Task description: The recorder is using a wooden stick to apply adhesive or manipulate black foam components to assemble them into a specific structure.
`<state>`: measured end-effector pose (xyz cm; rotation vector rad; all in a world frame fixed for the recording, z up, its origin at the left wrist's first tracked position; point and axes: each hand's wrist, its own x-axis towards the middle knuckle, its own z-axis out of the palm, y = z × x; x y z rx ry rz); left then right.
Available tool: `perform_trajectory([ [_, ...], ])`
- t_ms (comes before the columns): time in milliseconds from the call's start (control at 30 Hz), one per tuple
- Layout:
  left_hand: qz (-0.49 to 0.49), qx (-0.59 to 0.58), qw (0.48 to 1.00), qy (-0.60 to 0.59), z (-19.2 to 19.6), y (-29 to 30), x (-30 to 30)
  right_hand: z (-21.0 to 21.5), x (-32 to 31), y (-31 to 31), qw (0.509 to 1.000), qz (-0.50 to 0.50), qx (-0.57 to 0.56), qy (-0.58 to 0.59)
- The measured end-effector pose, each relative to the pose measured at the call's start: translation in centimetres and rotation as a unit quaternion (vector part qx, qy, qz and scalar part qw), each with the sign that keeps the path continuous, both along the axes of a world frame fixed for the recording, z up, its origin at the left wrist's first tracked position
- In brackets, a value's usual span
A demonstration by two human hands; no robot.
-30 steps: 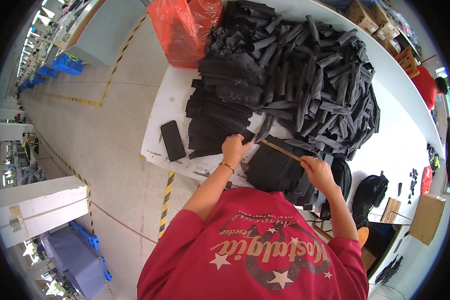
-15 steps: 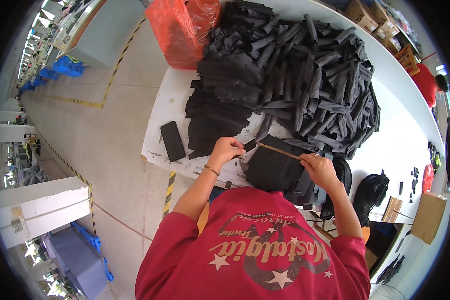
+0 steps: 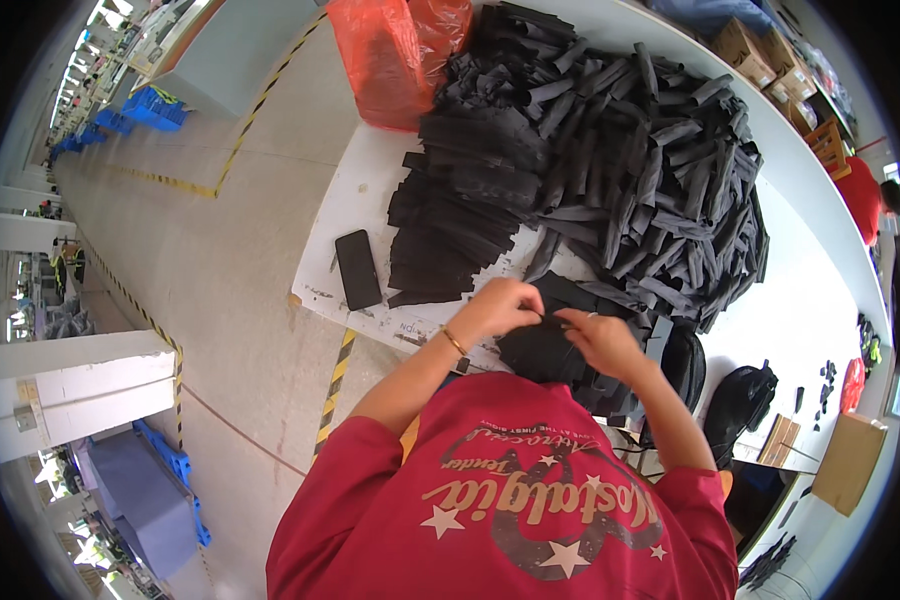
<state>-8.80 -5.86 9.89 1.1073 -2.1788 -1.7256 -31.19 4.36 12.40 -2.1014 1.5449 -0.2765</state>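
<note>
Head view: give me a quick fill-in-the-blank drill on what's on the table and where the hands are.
1. The left hand and right hand meet over a small stack of ____ fabric pieces.
2. The phone lies on the white table, to the ____ of the flat stack.
3. At the table's far end stands an ____ plastic bag.
4. The left wrist wears a thin ____.

Missing words: black; left; orange; bracelet
</note>
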Motion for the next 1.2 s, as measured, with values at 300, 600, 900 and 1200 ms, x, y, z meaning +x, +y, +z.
perform_trajectory([
  [300,0.444,0.332,0.684,0.475,-4.0,4.6,3.2,-3.8,6.9,1.3,0.897,-0.134,0.222,-0.359],
  [600,0.551,0.388,0.571,0.470,-2.6,4.8,-0.5,-4.1,10.6,1.8,0.932,-0.234,0.075,-0.267],
  [900,0.601,0.348,0.599,0.399,-2.9,1.9,1.2,-2.1,7.4,5.0,0.937,-0.189,0.184,-0.230],
  [1200,0.748,0.224,0.453,0.430,-2.7,-0.5,3.4,2.9,4.5,6.1,0.923,-0.188,0.229,-0.245],
])
